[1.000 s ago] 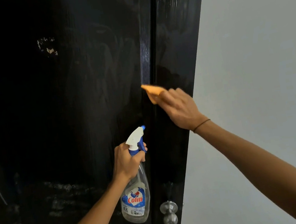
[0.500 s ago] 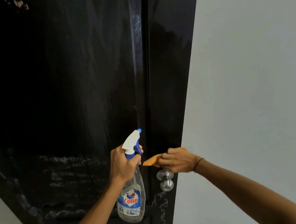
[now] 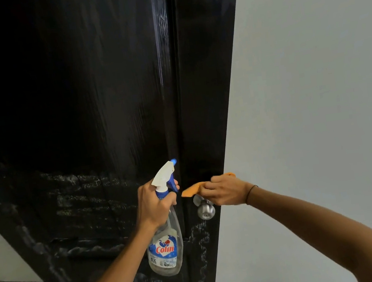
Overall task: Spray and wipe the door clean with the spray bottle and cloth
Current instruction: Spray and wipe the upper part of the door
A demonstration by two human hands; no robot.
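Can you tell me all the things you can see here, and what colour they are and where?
door: one, black and shiny, fills the left and middle, whitish streaks low down
spray bottle: one, clear with blue and white top, in front of the door
cloth: one, orange, just above the knob
door knob: one, silver, on the door's right edge
wall: one, pale grey, right side
left hand: grips the bottle's neck
right hand: holds the cloth
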